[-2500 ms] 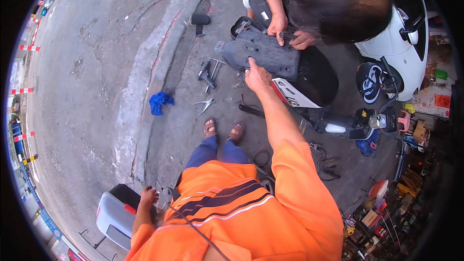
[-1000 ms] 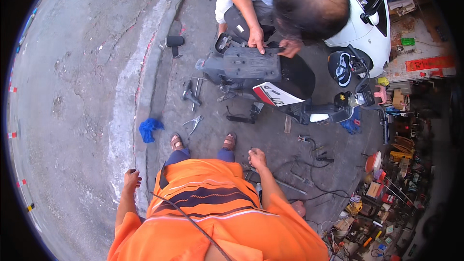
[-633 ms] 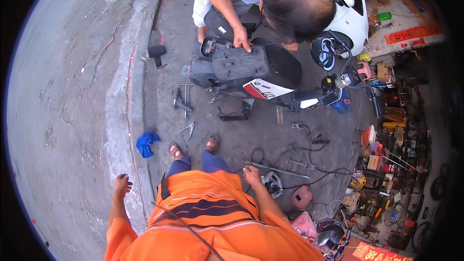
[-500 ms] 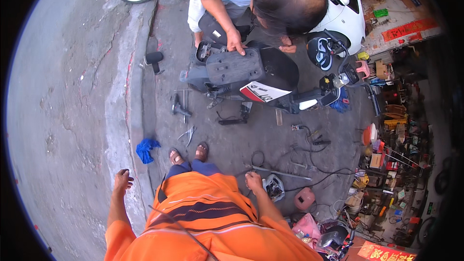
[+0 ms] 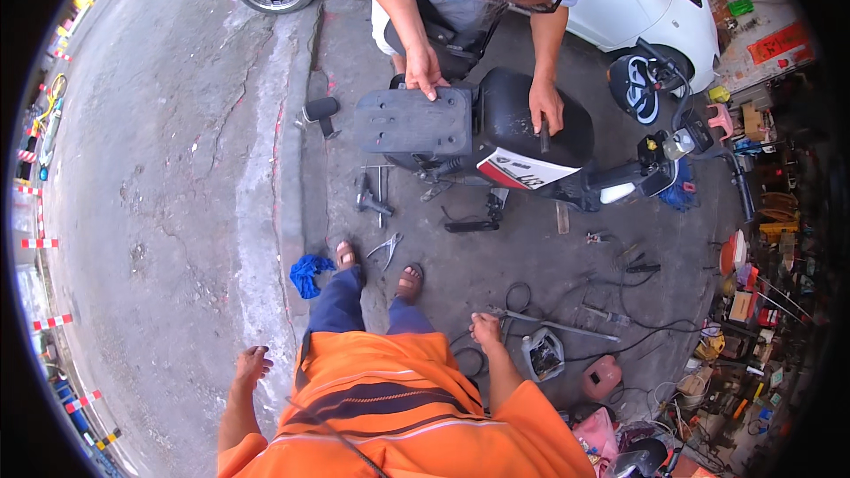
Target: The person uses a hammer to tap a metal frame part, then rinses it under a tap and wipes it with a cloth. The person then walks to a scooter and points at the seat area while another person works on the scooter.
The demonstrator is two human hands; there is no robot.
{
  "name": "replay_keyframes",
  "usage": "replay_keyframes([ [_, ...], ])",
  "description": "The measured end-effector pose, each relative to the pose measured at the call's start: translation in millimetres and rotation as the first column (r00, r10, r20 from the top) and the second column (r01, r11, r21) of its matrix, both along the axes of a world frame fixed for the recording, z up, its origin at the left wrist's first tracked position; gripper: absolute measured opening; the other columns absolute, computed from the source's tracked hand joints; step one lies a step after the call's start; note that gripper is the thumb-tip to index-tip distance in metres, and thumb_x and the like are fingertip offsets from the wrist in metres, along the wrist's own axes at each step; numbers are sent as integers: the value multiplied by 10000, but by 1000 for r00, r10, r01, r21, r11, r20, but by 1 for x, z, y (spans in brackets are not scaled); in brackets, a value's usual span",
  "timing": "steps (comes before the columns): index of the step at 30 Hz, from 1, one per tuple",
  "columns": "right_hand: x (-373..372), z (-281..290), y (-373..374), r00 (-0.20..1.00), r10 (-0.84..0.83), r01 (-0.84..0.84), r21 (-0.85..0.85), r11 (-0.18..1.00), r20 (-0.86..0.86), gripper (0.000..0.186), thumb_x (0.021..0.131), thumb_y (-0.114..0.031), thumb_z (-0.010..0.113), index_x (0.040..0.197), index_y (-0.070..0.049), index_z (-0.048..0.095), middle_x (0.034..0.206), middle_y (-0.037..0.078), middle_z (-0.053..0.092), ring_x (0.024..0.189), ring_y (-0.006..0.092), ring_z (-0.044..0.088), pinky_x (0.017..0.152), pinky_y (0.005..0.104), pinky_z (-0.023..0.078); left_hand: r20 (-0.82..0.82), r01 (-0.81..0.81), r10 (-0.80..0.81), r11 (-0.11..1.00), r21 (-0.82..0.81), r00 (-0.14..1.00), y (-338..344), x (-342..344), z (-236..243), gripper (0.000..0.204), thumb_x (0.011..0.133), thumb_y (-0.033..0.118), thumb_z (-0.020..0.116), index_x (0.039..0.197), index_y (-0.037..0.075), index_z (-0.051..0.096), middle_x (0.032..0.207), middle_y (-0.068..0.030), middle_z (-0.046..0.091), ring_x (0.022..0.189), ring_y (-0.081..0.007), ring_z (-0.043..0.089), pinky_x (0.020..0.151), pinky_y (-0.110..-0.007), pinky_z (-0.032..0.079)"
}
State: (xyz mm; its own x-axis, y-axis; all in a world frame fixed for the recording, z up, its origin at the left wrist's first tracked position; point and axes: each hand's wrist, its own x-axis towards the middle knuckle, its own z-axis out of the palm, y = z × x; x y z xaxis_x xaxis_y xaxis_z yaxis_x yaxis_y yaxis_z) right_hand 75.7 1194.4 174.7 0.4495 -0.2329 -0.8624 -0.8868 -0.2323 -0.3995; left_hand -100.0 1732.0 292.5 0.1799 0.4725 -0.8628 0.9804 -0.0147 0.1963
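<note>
My left hand (image 5: 253,364) hangs at my side above the pavement, with loosely bent fingers apart and nothing visible in them. My right hand (image 5: 485,330) is curled closed in front of my hip, near one end of a long metal bar (image 5: 567,326) on the ground; I see nothing in it. Farther off stands an electric scooter (image 5: 529,168) with a black seat (image 5: 567,115). Across it, a co-worker has one hand (image 5: 425,73) on a flat dark plate (image 5: 414,128) over its rear. That person's other hand (image 5: 547,106) grips a dark, narrow tool over the seat.
Pliers (image 5: 387,248), a power tool (image 5: 370,199) and a blue cloth (image 5: 310,274) lie near my feet. Cables, an open white container (image 5: 543,354) and a pink welding mask (image 5: 602,376) are at right, before cluttered tools and parts. A white car (image 5: 611,13) stands behind the scooter.
The view has shifted, and my feet have changed position in a step. The co-worker's head has lifted back, the plate now covers the rear compartment, and their other hand has come down over the seat.
</note>
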Motion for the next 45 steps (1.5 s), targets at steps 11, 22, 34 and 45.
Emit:
replay_keyframes([
  [11, 24, 15, 15, 998, -32, 35, -72, 997, 55, 399, 955, -382, 469, 1005, -17, 621, 613, 50, 575, 450, 112, 501, 380, 243, 383, 150, 113, -99, 990, -85, 984, 25, 61, -26, 366, 932, 342, 447, 1135, 90, 618, 798, -93, 674, 634, -148, 572, 548, -296, 452],
  [22, 28, -7, 61, 992, -44, 51, -54, 997, 118, 491, 970, -398, 386, 971, 17, 648, 594, 72, 602, 455, 140, 542, 443, 282, 439, 25, 170, -169, 982, -84, 985, 60, 82, -8, 430, 947, 406, 410, 1216, 99, 544, 852, -101, 682, 670, -170, 592, 599, -315, 474],
  [34, 16, -20, 46, 995, 11, -7, -37, 999, 101, 272, 929, -228, 537, 1091, -18, 597, 655, 60, 583, 468, 119, 509, 393, 254, 404, 20, 179, -178, 978, -109, 984, 49, 89, -2, 437, 947, 405, 393, 1228, 106, 543, 875, -101, 675, 693, -174, 587, 635, -327, 479],
  [45, 44, -7, 32, 993, -88, 88, 6, 996, 75, 354, 959, -349, 478, 1053, -28, 594, 633, 59, 578, 448, 120, 504, 376, 249, 381, 142, 63, -66, 998, 27, 988, 33, 101, -18, 432, 954, 372, 409, 1237, 69, 528, 801, -102, 671, 622, -158, 565, 524, -297, 440],
])
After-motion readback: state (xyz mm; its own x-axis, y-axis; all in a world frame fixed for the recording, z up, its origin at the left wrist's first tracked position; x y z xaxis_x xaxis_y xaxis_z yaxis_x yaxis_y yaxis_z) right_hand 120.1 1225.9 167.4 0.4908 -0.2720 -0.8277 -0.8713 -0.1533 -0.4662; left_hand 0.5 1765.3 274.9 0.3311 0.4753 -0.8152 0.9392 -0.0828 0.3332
